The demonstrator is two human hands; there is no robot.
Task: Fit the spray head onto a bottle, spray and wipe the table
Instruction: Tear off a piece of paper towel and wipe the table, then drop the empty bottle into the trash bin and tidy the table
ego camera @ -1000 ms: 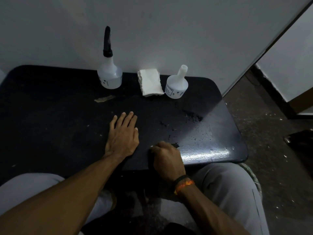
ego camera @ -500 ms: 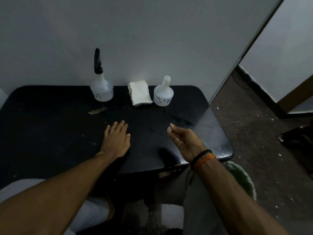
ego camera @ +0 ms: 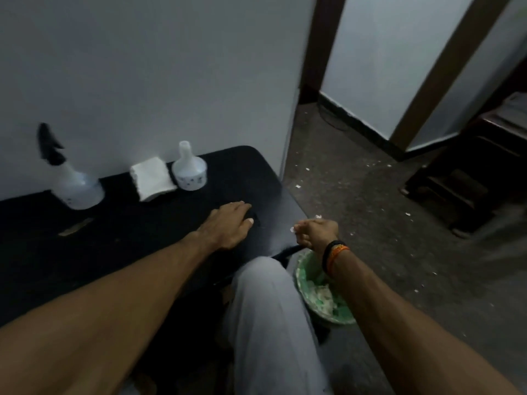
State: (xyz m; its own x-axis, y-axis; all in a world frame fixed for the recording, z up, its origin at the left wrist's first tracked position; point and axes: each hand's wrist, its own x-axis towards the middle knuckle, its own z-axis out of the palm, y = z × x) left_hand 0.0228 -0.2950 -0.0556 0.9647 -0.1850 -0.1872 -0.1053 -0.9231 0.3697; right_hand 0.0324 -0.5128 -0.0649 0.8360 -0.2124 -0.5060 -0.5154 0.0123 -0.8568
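Note:
A clear bottle with a black spray head stands at the back of the black table, blurred by camera motion. To its right lies a folded white cloth. Beside that stands a second clear bottle with a bare neck. My left hand lies flat on the table near its right end and holds nothing. My right hand hangs past the table's right edge, above a green bin, with its fingers bunched together. Whether something small is pinched in them is unclear.
The green bin holds crumpled white scraps and stands on the floor beside my right knee. A small tan scrap lies on the table's left part. A white wall backs the table. Dark furniture stands on the littered floor at right.
My right hand lifted off the table's front edge and swung right, out over the bin. My view turned right. My left hand stayed flat on the table.

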